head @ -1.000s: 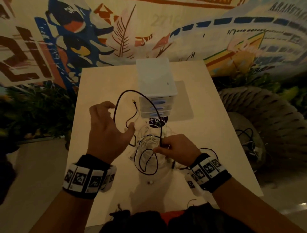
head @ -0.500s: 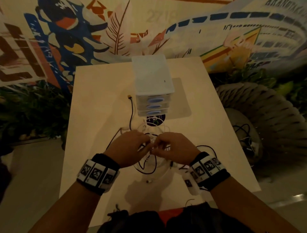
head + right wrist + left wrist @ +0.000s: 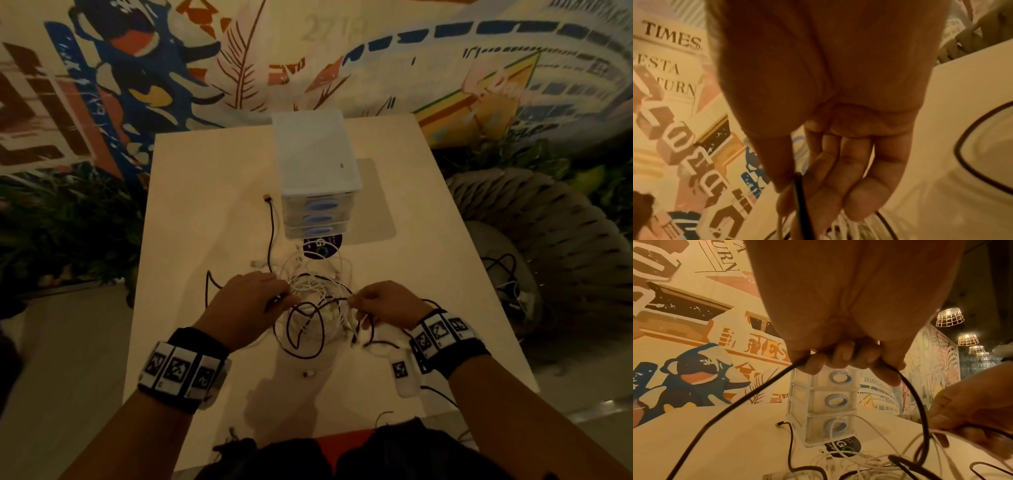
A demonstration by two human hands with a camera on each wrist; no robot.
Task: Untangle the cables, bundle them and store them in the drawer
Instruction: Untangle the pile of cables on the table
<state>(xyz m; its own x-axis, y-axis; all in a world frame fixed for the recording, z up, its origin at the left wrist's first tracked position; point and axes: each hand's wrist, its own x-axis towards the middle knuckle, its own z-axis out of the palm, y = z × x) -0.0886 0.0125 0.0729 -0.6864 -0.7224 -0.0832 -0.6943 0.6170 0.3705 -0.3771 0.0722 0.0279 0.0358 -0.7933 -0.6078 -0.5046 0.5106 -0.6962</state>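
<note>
A tangle of white cables (image 3: 313, 286) and a black cable (image 3: 305, 329) lies on the white table (image 3: 205, 212) in front of a small white drawer unit (image 3: 317, 192) with three shut drawers. My left hand (image 3: 251, 303) grips the black cable (image 3: 748, 395) in curled fingers (image 3: 840, 360). My right hand (image 3: 383, 303) pinches a black cable (image 3: 800, 203) and white strands between thumb and fingers (image 3: 838, 186). One end of the black cable, with its plug (image 3: 268, 197), lies left of the drawer unit.
A round dark sticker (image 3: 322, 248) lies at the foot of the drawer unit. A loose small plug (image 3: 309, 373) sits near the front edge. A woven chair (image 3: 548, 246) stands right of the table, with more cables on it. A mural wall is behind.
My left hand came down from the raised black loop to the tangle, the loop dropped flat onto the table, and both hands have now drawn slightly apart over the pile.
</note>
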